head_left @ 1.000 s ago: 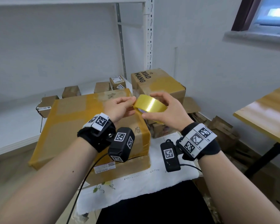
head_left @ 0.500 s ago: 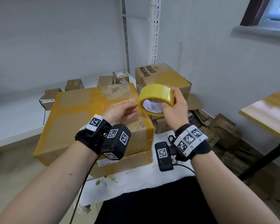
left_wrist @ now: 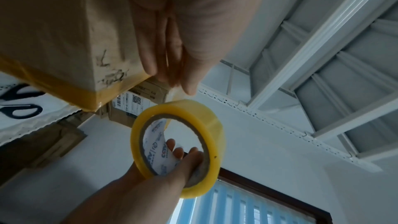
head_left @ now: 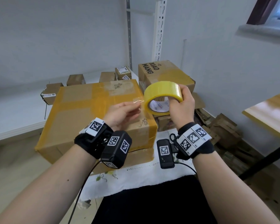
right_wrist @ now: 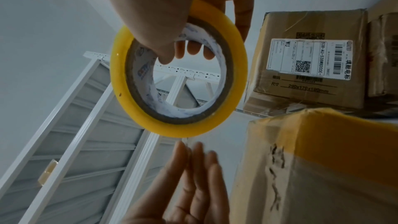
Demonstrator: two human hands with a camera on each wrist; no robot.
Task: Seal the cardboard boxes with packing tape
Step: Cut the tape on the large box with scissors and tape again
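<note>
My right hand (head_left: 179, 97) grips a yellow roll of packing tape (head_left: 162, 88) in the air, thumb inside the core and fingers over the outside. It hangs above the right edge of a large cardboard box (head_left: 87, 113) banded with yellow tape. My left hand (head_left: 138, 107) is just left of the roll and pinches the free end of a short clear strip (head_left: 138, 101) pulled off it. The left wrist view shows the roll (left_wrist: 206, 113) below the pinching fingers (left_wrist: 189, 84). In the right wrist view the roll (right_wrist: 178, 125) sits above my left hand (right_wrist: 193, 168) and the box (right_wrist: 323, 168).
A box marked XIAO MANG (head_left: 165, 73) stands behind the roll beside a white shelf upright (head_left: 159, 29). Several small boxes (head_left: 75, 79) sit on the white shelf at the back. Flattened cardboard (head_left: 221, 126) is piled at right, beside a wooden table (head_left: 271, 113). A white cloth (head_left: 136, 175) lies under the big box.
My right hand has lifted the roll and turned it on edge, core facing me. My left hand has drawn a short strip off it to the left.
</note>
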